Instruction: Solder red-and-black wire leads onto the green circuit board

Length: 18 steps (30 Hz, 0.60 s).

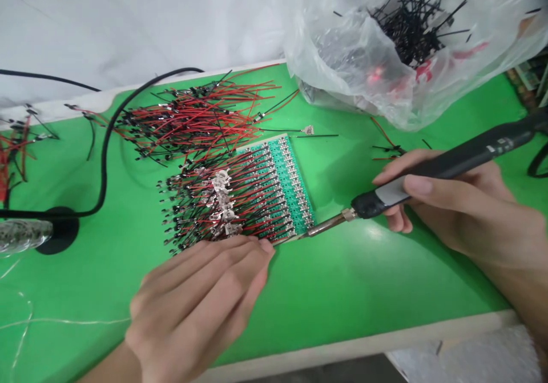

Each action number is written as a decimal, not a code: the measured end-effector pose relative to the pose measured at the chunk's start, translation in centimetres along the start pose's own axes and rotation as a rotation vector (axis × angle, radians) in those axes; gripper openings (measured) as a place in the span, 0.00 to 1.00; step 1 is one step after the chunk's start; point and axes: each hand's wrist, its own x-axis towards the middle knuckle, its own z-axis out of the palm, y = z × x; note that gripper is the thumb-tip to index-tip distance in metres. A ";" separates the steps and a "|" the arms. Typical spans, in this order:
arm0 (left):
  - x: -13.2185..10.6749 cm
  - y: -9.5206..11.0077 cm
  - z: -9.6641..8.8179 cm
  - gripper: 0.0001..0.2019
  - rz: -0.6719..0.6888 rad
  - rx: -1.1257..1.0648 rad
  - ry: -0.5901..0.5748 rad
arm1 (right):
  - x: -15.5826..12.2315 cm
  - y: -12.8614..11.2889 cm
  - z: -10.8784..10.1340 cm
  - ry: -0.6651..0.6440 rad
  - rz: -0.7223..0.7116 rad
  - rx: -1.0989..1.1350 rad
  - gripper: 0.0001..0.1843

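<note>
My right hand (pixel 458 200) grips a black soldering iron (pixel 398 186) like a pen. Its metal tip reaches the lower right corner of a green circuit board (pixel 295 183). Rows of solder joints cover the board, and red and black wire leads (pixel 252 200) run from it to the left. Palm down, my left hand (pixel 201 297) has its fingers pressed together at the board's lower edge. Its fingertips pinch a wire lead close to the iron's tip; the grip itself is partly hidden. Silvery metal pieces (pixel 222 194) lie across the leads.
Behind the board lies a heap of loose red and black leads (pixel 192 115). A clear plastic bag (pixel 351 57) with black wires stands at the back right. At the left are a black cable (pixel 105 154), a round black base (pixel 60 234) and a thin silvery wire (pixel 77 320).
</note>
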 end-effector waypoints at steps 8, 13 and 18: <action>0.3 -0.1 0.3 0.12 0.010 0.019 -0.001 | 0.0 0.0 0.1 0.010 0.000 0.010 0.08; 0.2 0.0 0.4 0.12 0.042 0.028 0.042 | 0.0 0.0 0.1 0.010 0.000 0.005 0.09; 0.1 0.1 0.4 0.11 -0.006 0.031 0.028 | 0.0 -0.2 0.1 0.031 -0.004 -0.003 0.09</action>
